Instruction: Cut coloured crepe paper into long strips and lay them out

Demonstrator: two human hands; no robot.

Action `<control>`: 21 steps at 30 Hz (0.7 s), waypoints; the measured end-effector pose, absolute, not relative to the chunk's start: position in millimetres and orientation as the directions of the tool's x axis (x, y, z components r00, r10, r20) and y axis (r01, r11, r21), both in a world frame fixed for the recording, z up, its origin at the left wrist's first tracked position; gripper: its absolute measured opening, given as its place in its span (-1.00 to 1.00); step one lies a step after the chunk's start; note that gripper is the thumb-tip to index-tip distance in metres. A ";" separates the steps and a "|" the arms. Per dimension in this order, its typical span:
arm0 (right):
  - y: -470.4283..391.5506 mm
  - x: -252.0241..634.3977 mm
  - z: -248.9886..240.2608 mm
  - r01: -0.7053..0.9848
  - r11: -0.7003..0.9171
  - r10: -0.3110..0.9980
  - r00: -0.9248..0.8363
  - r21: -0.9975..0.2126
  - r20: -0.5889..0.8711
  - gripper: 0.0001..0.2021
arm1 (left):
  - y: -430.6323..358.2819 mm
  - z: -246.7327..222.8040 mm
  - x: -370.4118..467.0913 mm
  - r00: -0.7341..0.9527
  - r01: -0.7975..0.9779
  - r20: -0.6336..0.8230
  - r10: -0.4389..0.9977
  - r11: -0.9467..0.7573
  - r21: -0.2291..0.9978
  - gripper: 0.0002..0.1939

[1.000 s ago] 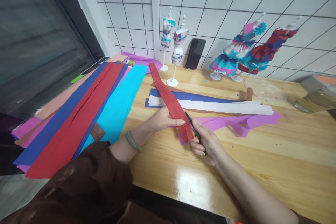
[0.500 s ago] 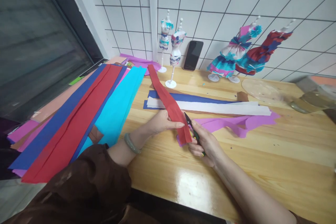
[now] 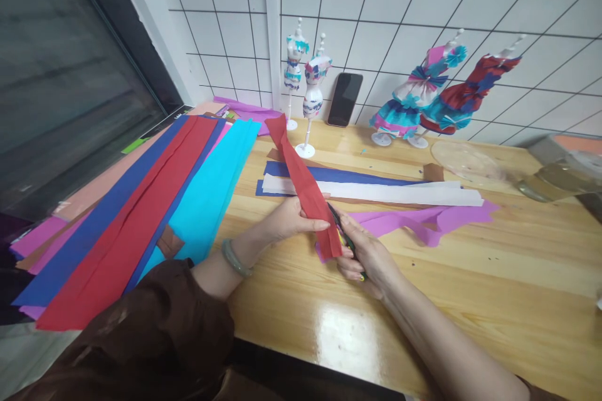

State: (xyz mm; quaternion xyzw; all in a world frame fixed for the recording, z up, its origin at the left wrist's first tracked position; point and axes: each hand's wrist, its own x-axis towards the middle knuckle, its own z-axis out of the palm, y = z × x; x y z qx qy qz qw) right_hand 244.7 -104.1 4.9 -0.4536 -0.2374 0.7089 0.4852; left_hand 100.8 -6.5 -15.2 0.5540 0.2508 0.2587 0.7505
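My left hand [image 3: 292,218] pinches a long red crepe paper strip [image 3: 303,185], its thumb lying across the top. The strip's far end is twisted and reaches back toward the small mannequins; its near end hangs by my right hand [image 3: 364,247]. That hand is wrapped round small dark-handled scissors [image 3: 348,241], whose blades are at the right edge of the red strip, partly hidden behind it. Under the strip a purple crepe strip [image 3: 399,220] runs off to the right. Just behind my hands lie a white strip [image 3: 376,190] and a blue strip [image 3: 338,173].
Folded crepe paper sheets, with a red sheet [image 3: 136,213] and a turquoise sheet [image 3: 211,182], cover the table's left. At the wall stand bare mannequins [image 3: 313,91], a phone [image 3: 345,99] and dressed mannequins [image 3: 414,97]. A glass jar [image 3: 552,178] is at right.
The scissor blades have moved in against the red strip's edge, with less of them showing. The strip's far end has twisted and shifted slightly right. Both hands stay nearly in place.
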 end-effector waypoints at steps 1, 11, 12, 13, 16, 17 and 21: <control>-103.7 244.7 4.4 -0.473 -0.415 0.904 -0.117 -0.778 -0.411 -0.52 | -6.6 -13.5 100.0 0.750 -0.106 -0.099 0.654 0.267 0.958 -0.35; -104.4 243.1 2.4 -0.451 -0.437 0.893 -0.111 -0.778 -0.437 -0.60 | 1.0 -14.1 98.7 0.703 -0.296 -0.122 0.700 0.444 0.846 -0.72; -104.3 242.9 2.8 -0.447 -0.443 0.890 -0.116 -0.777 -0.441 -0.60 | 1.8 -15.3 98.8 0.706 -0.308 -0.105 0.700 0.438 0.845 -0.74; -104.2 242.7 3.3 -0.446 -0.448 0.888 -0.120 -0.774 -0.445 -0.60 | 2.4 -16.2 98.8 0.709 -0.313 -0.094 0.699 0.432 0.846 -0.76; -104.0 242.6 4.3 -0.452 -0.460 0.880 -0.120 -0.764 -0.459 -0.60 | 2.8 -17.4 98.3 0.702 -0.308 -0.097 0.705 0.424 0.852 -0.76; -104.0 242.7 4.2 -0.453 -0.462 0.879 -0.119 -0.763 -0.461 -0.59 | 2.5 -17.3 98.1 0.697 -0.306 -0.102 0.710 0.423 0.853 -0.75; -104.8 243.4 1.8 -0.457 -0.455 0.881 -0.103 -0.764 -0.463 -0.58 | 0.1 -16.4 97.7 0.697 -0.282 -0.124 0.706 0.429 0.858 -0.71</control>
